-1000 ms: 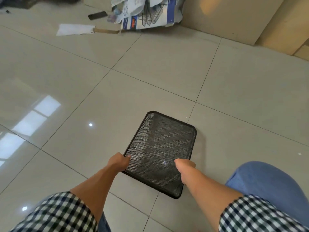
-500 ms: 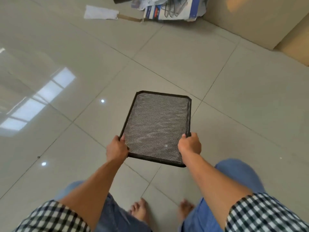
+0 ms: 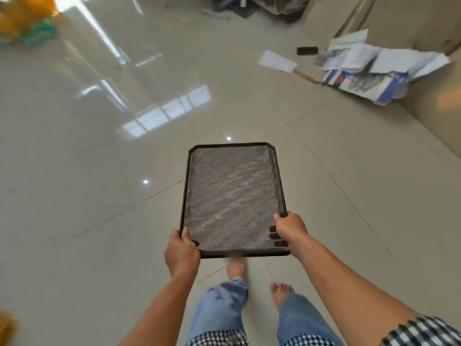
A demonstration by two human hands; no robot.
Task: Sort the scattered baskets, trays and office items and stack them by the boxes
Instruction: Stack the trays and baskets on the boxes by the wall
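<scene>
A black mesh tray (image 3: 232, 196) is held level in the air in front of me, above the tiled floor. My left hand (image 3: 181, 253) grips its near left corner, thumb on top of the rim. My right hand (image 3: 290, 227) grips the near right edge, fingers curled under the mesh. A torn white and blue cardboard box (image 3: 369, 76) with wire racks and papers inside lies at the far right, against tall beige boxes (image 3: 429, 103).
A white sheet of paper (image 3: 277, 61) and a small black object (image 3: 307, 50) lie on the floor near the torn box. Dark clutter (image 3: 259, 6) sits at the top. Yellow and green items (image 3: 25, 23) are far left. My bare feet are below the tray.
The tray has been lifted from the floor with both hands. I have stood up and turned left, so the torn box now lies at the far right.
</scene>
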